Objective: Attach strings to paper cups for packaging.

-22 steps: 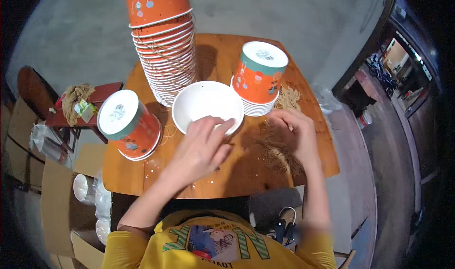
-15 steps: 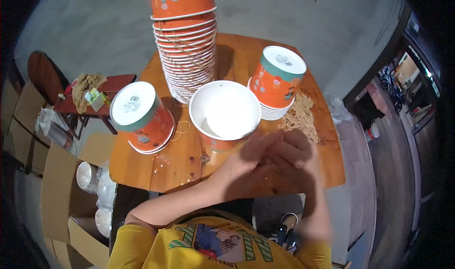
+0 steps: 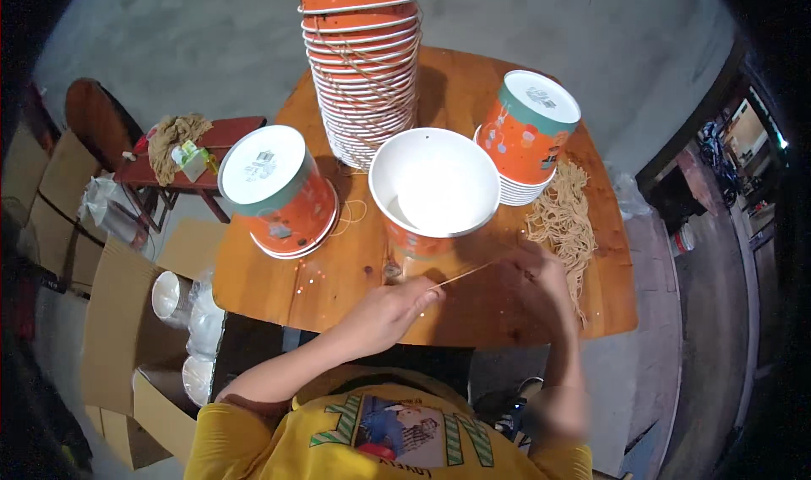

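My left hand is closed in a pinch on one end of a thin tan cord. The cord runs taut up to my right hand, whose shadowed fingers are closed around its other part. Just beyond both hands an orange paper bucket stands mouth up, its white inside showing. Beside my right hand lies a loose bundle of tan cords. A small loop of cord rests on the wooden table, left of the open bucket.
A tall leaning stack of orange buckets, with cords hanging on it, stands at the back. Upturned buckets sit at left and right. A cardboard box with wrapped white tubs and a red bench are at the left.
My hands, clasped together before, have drawn apart, the left going left and down, and a cord now stretches between them. The whole view has shifted slightly.
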`<state>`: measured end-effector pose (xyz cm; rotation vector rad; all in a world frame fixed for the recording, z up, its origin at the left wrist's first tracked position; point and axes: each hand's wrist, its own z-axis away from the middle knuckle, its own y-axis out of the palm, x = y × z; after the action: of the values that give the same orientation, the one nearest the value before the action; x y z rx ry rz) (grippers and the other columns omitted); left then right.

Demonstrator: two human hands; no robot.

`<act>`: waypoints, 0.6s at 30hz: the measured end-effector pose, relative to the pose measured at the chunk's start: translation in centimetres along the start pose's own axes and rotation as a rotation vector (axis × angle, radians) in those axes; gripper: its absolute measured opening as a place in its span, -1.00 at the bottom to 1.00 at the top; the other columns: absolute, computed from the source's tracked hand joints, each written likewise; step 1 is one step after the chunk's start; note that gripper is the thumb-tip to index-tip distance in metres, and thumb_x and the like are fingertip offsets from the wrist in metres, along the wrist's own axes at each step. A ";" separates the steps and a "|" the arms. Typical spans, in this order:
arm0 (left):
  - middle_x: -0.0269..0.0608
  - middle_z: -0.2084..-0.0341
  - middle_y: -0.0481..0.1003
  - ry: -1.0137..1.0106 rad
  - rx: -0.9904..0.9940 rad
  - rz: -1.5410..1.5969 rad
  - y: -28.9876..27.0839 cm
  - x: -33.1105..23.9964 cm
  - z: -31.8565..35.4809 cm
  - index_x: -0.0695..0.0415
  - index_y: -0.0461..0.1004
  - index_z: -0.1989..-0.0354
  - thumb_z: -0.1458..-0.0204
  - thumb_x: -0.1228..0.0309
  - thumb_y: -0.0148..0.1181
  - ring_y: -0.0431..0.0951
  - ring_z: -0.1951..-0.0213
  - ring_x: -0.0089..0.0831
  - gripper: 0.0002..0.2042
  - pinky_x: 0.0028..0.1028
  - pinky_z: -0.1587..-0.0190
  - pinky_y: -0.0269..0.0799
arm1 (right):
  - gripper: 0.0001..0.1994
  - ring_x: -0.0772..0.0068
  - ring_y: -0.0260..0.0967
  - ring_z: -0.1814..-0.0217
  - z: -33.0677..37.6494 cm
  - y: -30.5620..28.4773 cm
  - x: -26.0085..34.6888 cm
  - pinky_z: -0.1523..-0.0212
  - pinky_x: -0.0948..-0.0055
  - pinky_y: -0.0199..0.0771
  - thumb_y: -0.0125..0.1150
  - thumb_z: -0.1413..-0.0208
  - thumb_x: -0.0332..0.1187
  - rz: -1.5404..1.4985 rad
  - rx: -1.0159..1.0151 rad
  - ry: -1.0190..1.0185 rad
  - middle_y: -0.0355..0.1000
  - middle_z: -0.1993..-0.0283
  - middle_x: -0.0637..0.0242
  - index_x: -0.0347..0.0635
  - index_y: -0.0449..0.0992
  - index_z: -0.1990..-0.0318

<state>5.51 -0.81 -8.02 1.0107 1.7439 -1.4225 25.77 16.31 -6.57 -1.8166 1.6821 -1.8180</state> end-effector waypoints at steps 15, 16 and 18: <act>0.09 0.51 0.48 -0.065 0.145 -0.580 -4.1 -1.6 -0.1 0.19 0.29 0.23 -0.10 0.41 0.03 0.53 0.43 0.08 -0.86 -0.06 0.43 0.43 | -0.87 0.06 0.43 0.27 0.7 7.5 6.2 0.25 0.24 0.48 0.16 -0.13 -0.35 -0.087 -0.022 -0.141 0.46 0.28 0.13 -0.19 0.46 0.23; 0.08 0.47 0.48 -0.039 0.075 -0.542 -4.5 -1.5 0.0 0.19 0.30 0.21 -0.08 0.43 0.04 0.53 0.40 0.06 -0.84 -0.09 0.40 0.43 | -0.88 0.08 0.44 0.31 0.8 7.5 6.2 0.26 0.26 0.48 0.17 -0.12 -0.36 -0.114 -0.049 -0.110 0.46 0.33 0.14 -0.20 0.48 0.26; 0.01 0.27 0.43 0.162 -0.134 -0.471 -5.9 -1.7 -0.4 0.16 0.33 0.10 0.00 0.49 0.11 0.47 0.16 -0.04 -0.74 -0.20 0.19 0.40 | -0.89 0.12 0.46 0.34 0.8 7.2 6.2 0.28 0.29 0.48 0.18 -0.11 -0.37 -0.146 -0.088 -0.031 0.46 0.37 0.15 -0.21 0.49 0.30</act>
<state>1.17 -1.34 -3.70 0.6837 2.2720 -1.5037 20.20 8.67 -7.67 -2.0430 1.6856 -1.7837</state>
